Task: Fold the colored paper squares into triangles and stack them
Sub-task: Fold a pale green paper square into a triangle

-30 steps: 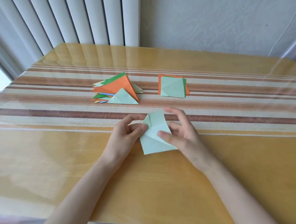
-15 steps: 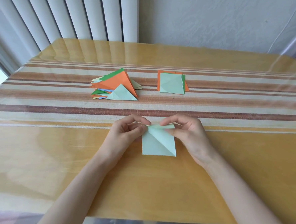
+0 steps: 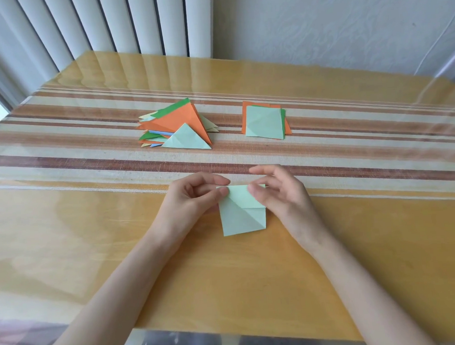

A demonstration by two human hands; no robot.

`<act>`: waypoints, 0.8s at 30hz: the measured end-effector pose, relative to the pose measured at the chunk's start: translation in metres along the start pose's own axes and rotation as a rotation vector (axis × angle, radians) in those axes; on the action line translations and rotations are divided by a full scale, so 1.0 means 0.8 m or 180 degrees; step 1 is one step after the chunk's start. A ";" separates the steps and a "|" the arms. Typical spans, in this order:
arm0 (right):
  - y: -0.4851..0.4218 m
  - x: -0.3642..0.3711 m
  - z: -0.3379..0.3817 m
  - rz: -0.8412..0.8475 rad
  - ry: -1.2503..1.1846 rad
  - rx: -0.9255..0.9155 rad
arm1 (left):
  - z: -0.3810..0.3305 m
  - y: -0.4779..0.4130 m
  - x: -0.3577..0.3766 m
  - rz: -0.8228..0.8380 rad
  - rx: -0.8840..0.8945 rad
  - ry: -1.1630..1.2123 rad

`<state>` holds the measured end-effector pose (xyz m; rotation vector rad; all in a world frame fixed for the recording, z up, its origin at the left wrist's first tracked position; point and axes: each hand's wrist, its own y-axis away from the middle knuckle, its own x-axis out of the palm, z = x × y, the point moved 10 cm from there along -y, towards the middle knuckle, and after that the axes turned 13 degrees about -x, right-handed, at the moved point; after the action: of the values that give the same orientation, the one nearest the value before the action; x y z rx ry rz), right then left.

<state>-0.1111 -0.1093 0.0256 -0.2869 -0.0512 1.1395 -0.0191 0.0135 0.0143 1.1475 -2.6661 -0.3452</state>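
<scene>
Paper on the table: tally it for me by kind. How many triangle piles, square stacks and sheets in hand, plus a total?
Pile of folded triangles: 1
Stack of flat squares: 1
Pale green sheet pinched by left hand and right hand: 1
Total: 3

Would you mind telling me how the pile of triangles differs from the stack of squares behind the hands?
The pile of triangles holds folded pieces; the stack of squares holds flat sheets. The pile of triangles is splayed, corners poking out sideways; the stack of squares is fairly aligned. The triangles show blue and pale yellow edges; the squares do not. Both lie on the striped cloth, mint-green piece on top.
</scene>
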 end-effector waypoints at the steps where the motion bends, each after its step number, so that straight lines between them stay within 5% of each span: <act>1: 0.001 0.005 -0.004 0.0072 0.0131 0.0049 | 0.001 0.001 0.000 -0.0010 -0.0013 -0.0028; 13: -0.006 -0.002 -0.004 -0.0109 0.0315 -0.0047 | 0.007 -0.004 0.000 -0.0174 -0.0176 -0.0299; 20: -0.003 -0.019 -0.006 -0.0379 -0.0162 0.0098 | 0.009 0.001 0.015 0.0626 -0.0531 0.0438; 24: -0.005 -0.020 -0.002 -0.0420 -0.0105 0.0034 | 0.006 0.006 0.013 0.0589 -0.0341 0.0316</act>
<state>-0.1140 -0.1254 0.0264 -0.2517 -0.0919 1.0133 -0.0306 0.0096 0.0121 0.8562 -2.6059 -0.3822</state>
